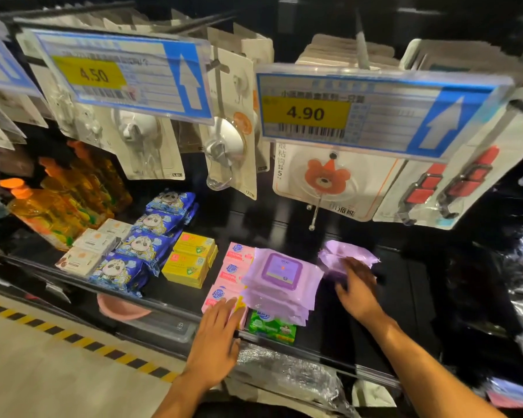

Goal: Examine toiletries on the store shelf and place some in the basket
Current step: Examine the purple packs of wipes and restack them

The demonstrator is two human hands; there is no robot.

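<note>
On the black shelf a stack of purple wet-wipe packs lies beside pink soap boxes. My left hand rests with straight fingers on the front pink box, next to the stack. Further right, my right hand reaches onto a loose purple wipe pack lying alone on the shelf; its fingers touch the pack's near edge, and the grip is blurred. A green soap box sits under the front of the purple stack. No basket is in view.
Yellow soap boxes, blue panda-print packs, white boxes and orange bottles fill the shelf's left. Hanging hook packs and price tags overhang from above. Floor with striped tape lies at lower left.
</note>
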